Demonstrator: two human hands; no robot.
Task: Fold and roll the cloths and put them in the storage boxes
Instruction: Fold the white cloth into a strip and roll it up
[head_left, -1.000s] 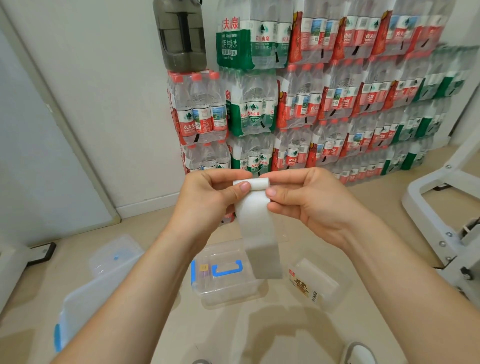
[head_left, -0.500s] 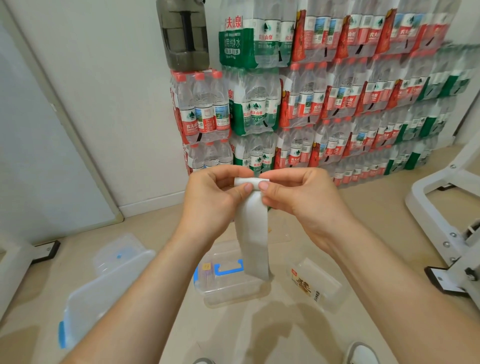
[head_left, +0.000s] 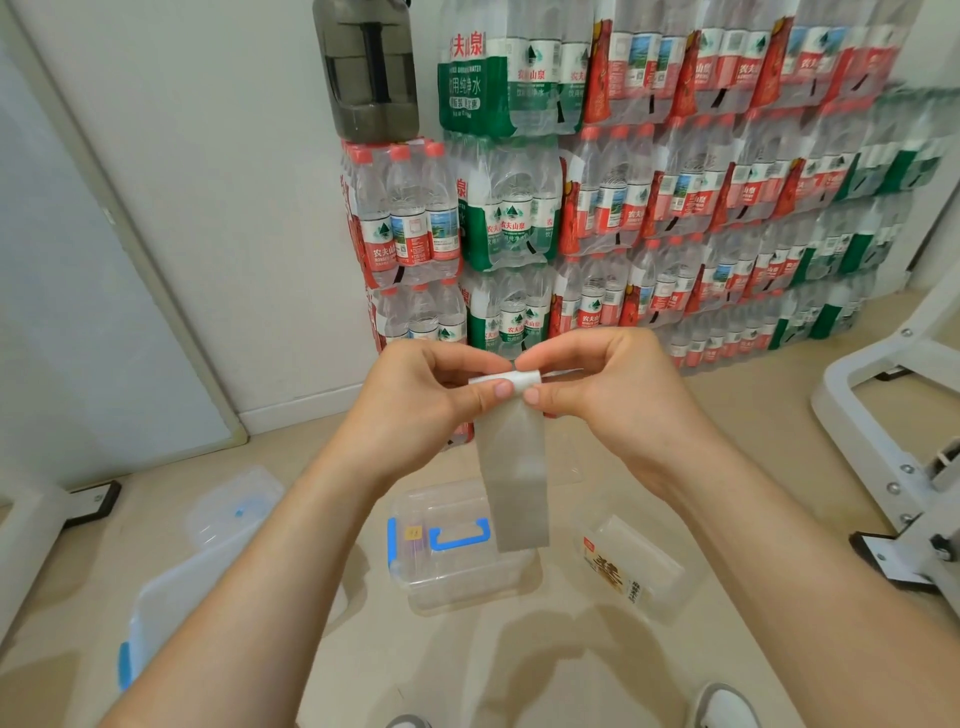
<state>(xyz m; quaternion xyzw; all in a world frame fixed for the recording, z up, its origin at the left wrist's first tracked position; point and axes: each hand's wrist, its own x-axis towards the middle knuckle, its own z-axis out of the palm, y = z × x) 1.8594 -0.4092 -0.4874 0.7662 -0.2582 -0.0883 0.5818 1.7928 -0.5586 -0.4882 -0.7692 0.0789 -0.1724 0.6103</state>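
Two hands held one white cloth up in the air. The left hand and the right hand each pinched the small roll at the top of it with a thumb and curled fingers. The long end hung straight down, above the clear storage box with the blue handle on the floor. I think the best way was to turn both sides together, keep the roll tight and keep the edges lined up.
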